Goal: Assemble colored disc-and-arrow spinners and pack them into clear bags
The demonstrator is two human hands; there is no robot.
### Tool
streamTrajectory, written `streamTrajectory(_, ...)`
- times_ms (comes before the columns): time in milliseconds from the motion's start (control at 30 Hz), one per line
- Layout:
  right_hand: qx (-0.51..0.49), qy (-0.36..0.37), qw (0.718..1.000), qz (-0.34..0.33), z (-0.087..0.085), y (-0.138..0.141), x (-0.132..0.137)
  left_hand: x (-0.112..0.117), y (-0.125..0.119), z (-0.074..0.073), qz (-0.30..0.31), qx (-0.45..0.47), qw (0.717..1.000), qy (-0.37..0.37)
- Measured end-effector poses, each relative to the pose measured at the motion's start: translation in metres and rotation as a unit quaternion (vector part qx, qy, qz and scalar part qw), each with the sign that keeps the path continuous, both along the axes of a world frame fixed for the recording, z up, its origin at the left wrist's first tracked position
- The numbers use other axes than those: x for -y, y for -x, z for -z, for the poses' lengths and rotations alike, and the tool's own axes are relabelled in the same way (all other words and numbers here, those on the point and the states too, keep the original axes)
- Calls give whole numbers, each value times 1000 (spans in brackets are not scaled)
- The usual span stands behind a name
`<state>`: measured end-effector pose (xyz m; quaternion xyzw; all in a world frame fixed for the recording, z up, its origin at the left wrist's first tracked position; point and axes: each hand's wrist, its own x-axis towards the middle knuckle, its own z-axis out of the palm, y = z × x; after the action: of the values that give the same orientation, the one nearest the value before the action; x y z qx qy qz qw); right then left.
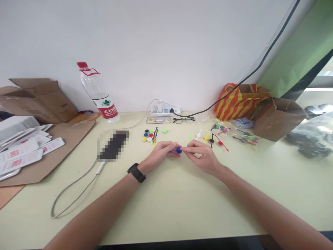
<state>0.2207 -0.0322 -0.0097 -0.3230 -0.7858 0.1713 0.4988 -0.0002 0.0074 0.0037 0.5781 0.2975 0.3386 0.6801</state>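
Observation:
A small blue disc [178, 150] with a thin blue stick-like piece on its left is held between my hands above the table. My left hand [161, 152] is closed around its left side. From the other side, my right hand [204, 158] pinches at the disc's right edge, its fingertips partly hiding it. Beyond my left hand lie several coloured discs [146, 134], a bundle of coloured arrow pieces [155, 136] and a light green disc [164, 131]. Behind my right hand is a row of discs with arrows on them: white [198, 134], yellow [206, 138], black [212, 140] and red [220, 143].
Along the wall stand a large bottle [109, 109], a power strip [165, 110] and glasses [184, 120]. A pixelated dark object [114, 146] with a cable lies left. Cardboard [75, 139] with white packs is far left; a striped bag [234, 104] and brown bag [279, 118] stand right.

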Motion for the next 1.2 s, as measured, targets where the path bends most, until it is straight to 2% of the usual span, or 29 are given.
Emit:
streamTrajectory(300, 28, 78, 996, -10, -6, -1, 2, 2, 1, 4, -20, -58, 992, -111)
streamTrajectory(467, 38, 99, 994, 24, -4, -1, 0, 0, -1, 11, -49, -49, 986, -149)
streamTrajectory(700, 23, 99, 994, 35, -6, -1, 2, 2, -3, 11, -71, -78, 974, -198)
streamTrajectory(900, 39, 107, 993, 36, 0, -2, 0, 5, -6, 9, -78, -84, 964, -240)
streamTrajectory(1067, 58, 101, 991, 67, 1, -2, -1, 7, -5, 10, -108, -109, 940, -304)
streamTrajectory(1200, 74, 102, 989, 72, -1, -3, 0, 7, -3, 7, -97, -147, 929, -326)
